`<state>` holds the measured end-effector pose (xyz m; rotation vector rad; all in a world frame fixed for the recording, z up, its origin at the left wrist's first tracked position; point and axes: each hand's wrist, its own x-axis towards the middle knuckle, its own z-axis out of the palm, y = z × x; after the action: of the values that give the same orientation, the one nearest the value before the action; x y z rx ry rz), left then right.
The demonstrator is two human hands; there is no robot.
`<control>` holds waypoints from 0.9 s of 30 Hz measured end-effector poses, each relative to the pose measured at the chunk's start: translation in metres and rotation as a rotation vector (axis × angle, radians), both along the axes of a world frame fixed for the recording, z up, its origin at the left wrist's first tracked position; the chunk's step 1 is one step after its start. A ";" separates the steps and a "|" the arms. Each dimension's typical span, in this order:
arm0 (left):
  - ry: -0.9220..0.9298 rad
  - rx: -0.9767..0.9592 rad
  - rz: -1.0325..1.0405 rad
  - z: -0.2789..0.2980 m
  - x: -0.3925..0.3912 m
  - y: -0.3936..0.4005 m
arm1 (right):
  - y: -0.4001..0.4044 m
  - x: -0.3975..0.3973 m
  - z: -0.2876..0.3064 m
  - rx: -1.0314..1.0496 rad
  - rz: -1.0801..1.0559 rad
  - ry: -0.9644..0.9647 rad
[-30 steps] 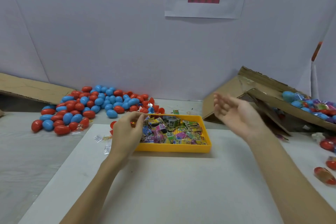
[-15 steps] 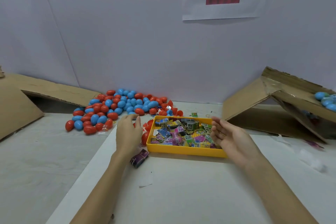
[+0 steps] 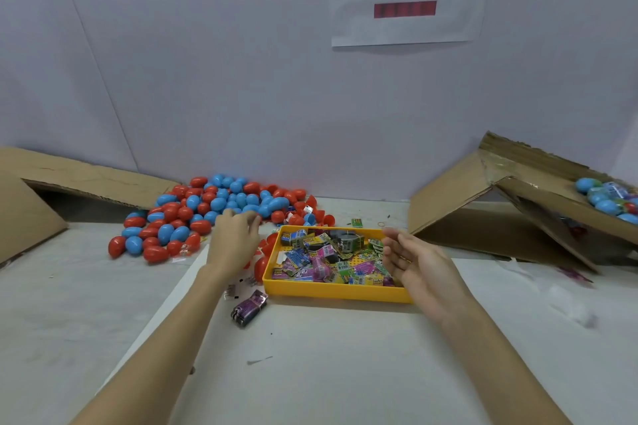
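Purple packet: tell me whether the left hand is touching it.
Apart. Head view: purple packet lies on the white board; left hand is far beyond it, at the eggs.

Left hand (image 3: 234,241) reaching into the pile of red and blue plastic eggs (image 3: 214,210), right hand (image 3: 414,262) open, palm up over the yellow tray (image 3: 331,291) full of little packets (image 3: 328,259).

Heap of plastic eggs (image 3: 214,214), red and blue mixed, mostly closed, lying loose on their sides at 11 o'clock against the rear wall. Shallow rectangular yellow tray (image 3: 331,291), flat on the white board at 12 o'clock, just beside the heap, filled with small printed packets (image 3: 321,259) in mixed colours.
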<state>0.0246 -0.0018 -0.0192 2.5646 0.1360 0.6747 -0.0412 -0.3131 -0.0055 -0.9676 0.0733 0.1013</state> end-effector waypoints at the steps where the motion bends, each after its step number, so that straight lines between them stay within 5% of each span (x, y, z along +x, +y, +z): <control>1: -0.052 -0.013 -0.044 0.004 -0.008 -0.008 | 0.001 0.000 0.000 -0.017 -0.004 -0.006; 7: -0.117 0.051 -0.438 0.017 -0.064 -0.076 | 0.008 -0.007 0.001 -0.211 0.021 -0.118; 15: -0.233 0.252 -0.646 -0.005 -0.084 -0.106 | 0.022 -0.020 -0.003 -0.821 -0.016 -0.389; 21: -0.213 0.112 -0.693 -0.003 -0.088 -0.104 | 0.022 -0.019 -0.006 -0.830 -0.029 -0.408; 27: -0.204 -0.284 -0.658 0.002 -0.092 -0.116 | 0.023 -0.019 -0.006 -0.736 -0.086 -0.325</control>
<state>-0.0672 -0.1175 -0.0176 2.0658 -0.6090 0.5935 -0.0597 -0.2901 -0.0118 -1.7012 -0.1601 -0.1780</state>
